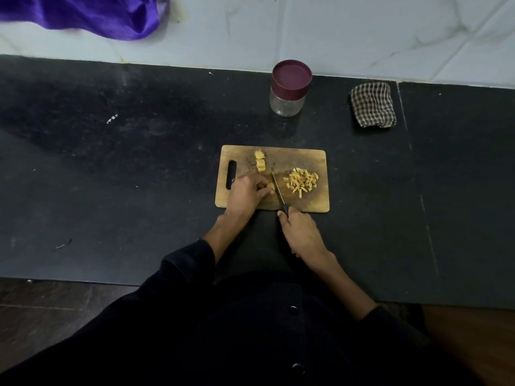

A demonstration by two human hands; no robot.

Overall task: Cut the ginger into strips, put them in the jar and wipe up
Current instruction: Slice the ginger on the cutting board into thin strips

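Note:
A wooden cutting board [303, 153] lies on the dark counter. My left hand [246, 195] holds a small piece of ginger [269, 186] down on the board with curled fingers. My right hand [301, 232] grips the black handle of a knife [277, 189], its blade resting against the right side of that piece. A pile of cut ginger strips [301, 181] lies on the board's right half. Two uncut ginger chunks [260, 161] sit near the board's far edge. A glass jar [287, 104] with a maroon lid on stands behind the board.
A folded checked cloth [373, 104] lies on the counter at the back right. Purple fabric [83, 15] hangs over the tiled wall at the upper left. The counter's front edge runs just in front of my body.

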